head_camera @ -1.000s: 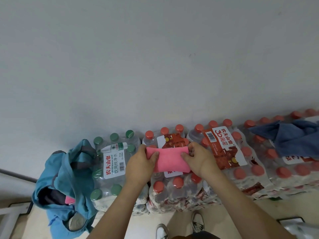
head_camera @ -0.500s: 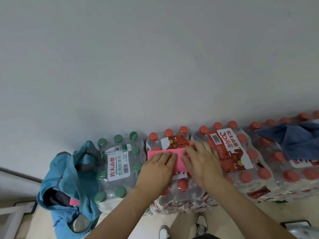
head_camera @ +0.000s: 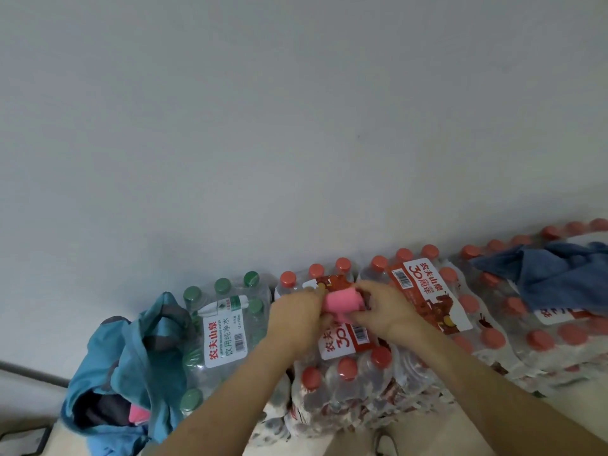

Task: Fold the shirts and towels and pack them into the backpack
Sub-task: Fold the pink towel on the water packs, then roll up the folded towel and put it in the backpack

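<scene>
And the flat press is over: half a second back both palms lay spread on the pink towel (head_camera: pixel 342 302), smoothing it against the red-capped bottle packs (head_camera: pixel 345 390). Now it's doubled over again into a chunky little bundle. The left hand (head_camera: pixel 297 319) curls round its left end and the right hand (head_camera: pixel 385 311) closes on its right end, so each grip is pinching the cloth. It sits squarely between them over the pack label; whether it touches, I can't tell. Folding on this one looks about finished, I'd say, and the carry comes next. The backpack (head_camera: pixel 131 357) gapes open well off to the left, beside the green-capped pack (head_camera: pixel 223 330), something pink (head_camera: pixel 138 414) already inside. The blue cloth (head_camera: pixel 566 278) on the right lies crumpled, unfolded.
</scene>
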`<state>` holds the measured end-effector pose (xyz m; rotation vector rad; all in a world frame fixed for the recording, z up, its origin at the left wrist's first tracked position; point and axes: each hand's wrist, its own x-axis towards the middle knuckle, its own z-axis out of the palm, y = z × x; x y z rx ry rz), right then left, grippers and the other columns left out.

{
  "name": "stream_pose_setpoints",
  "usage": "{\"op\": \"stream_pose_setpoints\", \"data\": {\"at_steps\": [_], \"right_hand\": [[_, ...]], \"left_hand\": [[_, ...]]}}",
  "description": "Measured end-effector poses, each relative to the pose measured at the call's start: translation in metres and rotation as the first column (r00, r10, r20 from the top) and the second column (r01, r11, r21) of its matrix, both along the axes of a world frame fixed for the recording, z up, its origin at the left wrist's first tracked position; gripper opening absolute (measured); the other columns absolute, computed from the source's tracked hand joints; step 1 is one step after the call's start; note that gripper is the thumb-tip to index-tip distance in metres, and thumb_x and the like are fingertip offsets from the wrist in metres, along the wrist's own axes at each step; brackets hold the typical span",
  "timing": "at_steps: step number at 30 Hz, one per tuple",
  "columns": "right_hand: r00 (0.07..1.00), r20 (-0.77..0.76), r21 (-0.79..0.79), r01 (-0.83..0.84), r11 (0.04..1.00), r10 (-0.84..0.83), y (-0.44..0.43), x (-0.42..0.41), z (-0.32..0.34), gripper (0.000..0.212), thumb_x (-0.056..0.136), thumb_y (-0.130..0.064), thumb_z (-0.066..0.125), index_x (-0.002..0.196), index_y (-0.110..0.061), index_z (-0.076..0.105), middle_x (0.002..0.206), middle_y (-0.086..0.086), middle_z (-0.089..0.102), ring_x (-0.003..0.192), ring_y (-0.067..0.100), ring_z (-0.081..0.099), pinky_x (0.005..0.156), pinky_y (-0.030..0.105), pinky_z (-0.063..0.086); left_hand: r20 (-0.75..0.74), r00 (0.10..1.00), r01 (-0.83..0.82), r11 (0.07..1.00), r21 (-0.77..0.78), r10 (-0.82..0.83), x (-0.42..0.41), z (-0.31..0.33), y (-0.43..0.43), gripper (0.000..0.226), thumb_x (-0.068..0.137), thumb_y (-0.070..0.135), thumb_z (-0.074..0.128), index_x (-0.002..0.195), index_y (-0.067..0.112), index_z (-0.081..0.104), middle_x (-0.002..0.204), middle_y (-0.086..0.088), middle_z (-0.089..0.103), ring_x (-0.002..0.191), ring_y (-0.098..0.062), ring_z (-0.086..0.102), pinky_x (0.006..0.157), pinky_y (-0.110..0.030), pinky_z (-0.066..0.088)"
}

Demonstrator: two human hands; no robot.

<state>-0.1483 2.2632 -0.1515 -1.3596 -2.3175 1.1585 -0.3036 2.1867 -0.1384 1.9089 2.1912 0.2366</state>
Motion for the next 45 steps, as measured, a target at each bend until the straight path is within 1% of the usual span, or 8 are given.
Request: {"op": "stream_pose_setpoints", "data": {"at_steps": [5,10,15,18,21,29,37,45], "right_hand": [[0.876,-0.468,-0.461,-0.131,0.877,-0.115,-0.017,0.007,0.041,0.045,0.075,-0.032,0.077,0.115,-0.028,0.059,0.113,0.000,0.068,0.108,0.016,0.064,0.094,0.038,0.051],[0.818,-0.556,-0.408,-0.114,0.906,-0.147,-0.059,-0.007,0.051,0.048,0.079,-0.014,0.075,0.123,-0.015,0.055,0.111,0.012,0.069,0.106,0.029,0.065,0.089,0.043,0.055],[0.943,-0.325,-0.131,-0.122,0.984,0.074,-0.083,-0.002,0.062,0.039,0.077,-0.017,0.076,0.106,-0.039,0.060,0.085,-0.002,0.064,0.078,0.012,0.067,0.072,0.036,0.059],[0.971,-0.116,0.132,-0.196,0.972,0.211,-0.100,-0.005,0.085,0.026,0.080,-0.032,0.068,0.102,-0.041,0.057,0.083,-0.015,0.061,0.076,0.001,0.059,0.071,0.028,0.052],[0.962,-0.098,0.235,-0.228,0.945,0.256,-0.115,-0.007,0.097,0.042,0.064,-0.063,0.053,0.102,-0.045,0.052,0.092,-0.015,0.056,0.086,0.001,0.054,0.075,0.026,0.047],[0.861,-0.189,-0.100,-0.495,0.863,0.472,-0.162,0.004,0.085,0.042,0.079,-0.038,0.073,0.115,-0.048,0.055,0.107,-0.028,0.061,0.100,-0.008,0.055,0.087,0.020,0.046],[0.819,-0.572,-0.520,-0.408,0.750,0.048,-0.231,-0.050,0.066,0.034,0.080,-0.010,0.073,0.109,-0.021,0.061,0.098,0.012,0.072,0.091,0.025,0.070,0.085,0.049,0.055],[0.857,-0.495,-0.507,-0.416,0.755,0.139,-0.279,-0.151,0.046,0.035,0.086,-0.018,0.069,0.117,-0.023,0.055,0.100,0.001,0.072,0.089,0.019,0.070,0.084,0.045,0.056]], "left_hand": [[0.810,0.553,-0.242,0.968,-0.071,0.198,-0.009,0.041,-0.032,0.012,0.091,0.022,0.060,0.091,0.009,0.062,0.085,-0.010,0.069,0.078,-0.027,0.068,0.071,-0.040,0.056],[0.968,0.077,-0.333,0.922,-0.199,0.237,-0.002,0.049,-0.066,0.015,0.090,0.014,0.061,0.104,0.010,0.065,0.094,-0.011,0.072,0.085,-0.026,0.070,0.073,-0.039,0.057],[0.916,0.390,-0.231,0.973,-0.006,0.099,-0.022,0.055,-0.094,0.056,0.071,0.004,0.078,0.118,0.029,0.058,0.106,0.008,0.068,0.096,-0.008,0.065,0.081,-0.026,0.055],[0.594,0.801,-0.037,0.985,0.171,-0.074,-0.023,0.070,-0.110,0.043,0.068,0.028,0.081,0.104,0.036,0.058,0.091,0.013,0.062,0.086,-0.002,0.059,0.074,-0.018,0.049],[0.257,0.961,0.002,0.931,0.366,-0.103,-0.019,0.075,-0.130,0.023,0.070,0.036,0.071,0.088,0.033,0.058,0.077,0.018,0.050,0.075,0.000,0.046,0.064,-0.018,0.037],[0.305,0.950,-0.010,0.974,0.226,-0.061,-0.011,0.095,-0.205,0.026,0.077,0.023,0.065,0.102,0.031,0.062,0.088,0.012,0.061,0.083,-0.005,0.057,0.070,-0.027,0.049],[0.909,0.345,-0.638,0.769,0.045,0.234,-0.007,0.079,-0.300,0.038,0.074,0.022,0.077,0.097,0.029,0.048,0.107,0.004,0.063,0.083,-0.016,0.066,0.066,-0.027,0.052],[0.836,0.368,-0.753,0.658,0.011,0.407,-0.075,0.060,-0.347,0.053,0.066,0.005,0.071,0.104,0.041,0.063,0.102,0.010,0.067,0.087,-0.025,0.064,0.075,-0.039,0.057]]}}
